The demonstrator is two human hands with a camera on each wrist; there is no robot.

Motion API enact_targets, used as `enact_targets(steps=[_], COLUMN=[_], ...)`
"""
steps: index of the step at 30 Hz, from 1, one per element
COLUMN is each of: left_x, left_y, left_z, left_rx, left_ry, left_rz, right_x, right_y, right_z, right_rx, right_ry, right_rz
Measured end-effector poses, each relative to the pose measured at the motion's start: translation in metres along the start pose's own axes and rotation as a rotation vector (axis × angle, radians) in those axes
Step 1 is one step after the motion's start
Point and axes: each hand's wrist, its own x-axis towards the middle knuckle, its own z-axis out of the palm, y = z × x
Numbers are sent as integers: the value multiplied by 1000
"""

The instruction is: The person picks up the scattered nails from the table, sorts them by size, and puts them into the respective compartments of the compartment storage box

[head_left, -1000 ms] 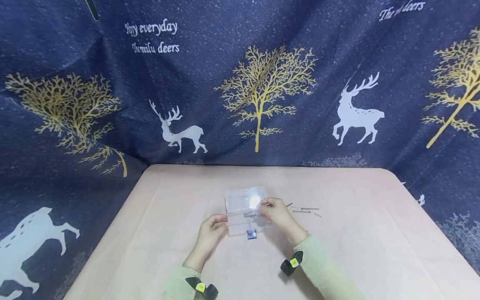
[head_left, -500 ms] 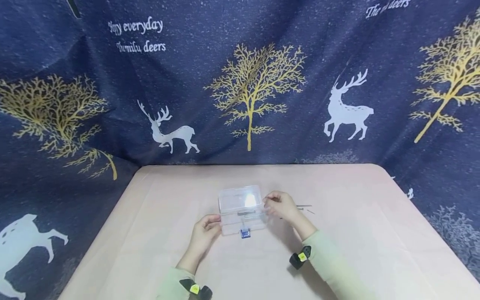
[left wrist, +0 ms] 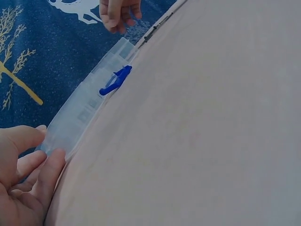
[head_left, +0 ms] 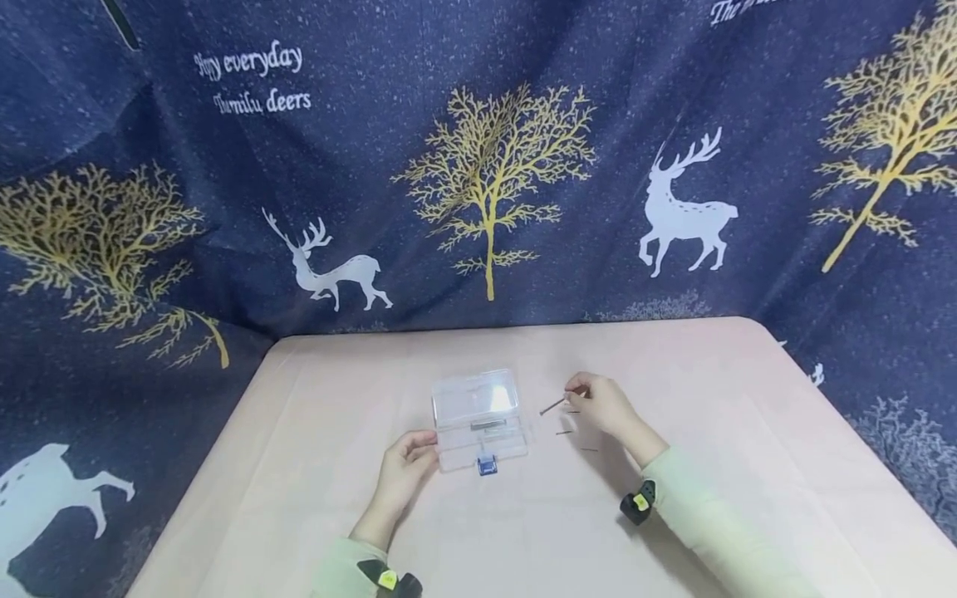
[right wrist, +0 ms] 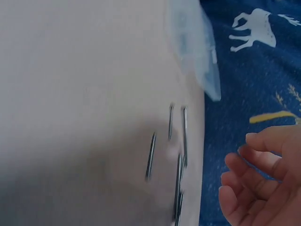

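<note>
A clear plastic storage box (head_left: pixel 452 458) with a blue latch (head_left: pixel 488 464) stands with its lid raised. Several metal nails (head_left: pixel 489 425) lie inside it. My left hand (head_left: pixel 407 467) holds the box's left end, thumb and fingers around the corner in the left wrist view. To the right of the box, my right hand (head_left: pixel 604 405) hovers beside loose nails (right wrist: pixel 185 136). Its fingers are loosely bent with a gap before the thumb, and nothing shows between them in the right wrist view. One dark nail (head_left: pixel 552 406) overlaps the fingertips in the head view.
More loose nails (right wrist: pixel 150 157) lie on the pale tabletop (head_left: pixel 314 415) right of the box. A dark blue cloth (head_left: pixel 419 166) printed with deer and trees hangs behind the table. Both wrists wear black camera bands (head_left: pixel 638 503).
My right hand has let go of nails in the box and moved right to the loose ones. The left hand keeps its hold on the box. The head view has shifted slightly.
</note>
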Motion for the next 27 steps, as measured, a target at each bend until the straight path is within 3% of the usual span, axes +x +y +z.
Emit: enact_targets(steps=[18,27], left_x=[2,4], left_y=[0,-3], left_z=[4,5], left_rx=[-6,-22], left_ry=[4,20], left_rz=[-27,-46], right_x=[-12,-11], right_y=[48,56], right_z=[-28,-31], right_rx=[-340,-373], right_ry=[-82,-102], right_rz=[-27,-66])
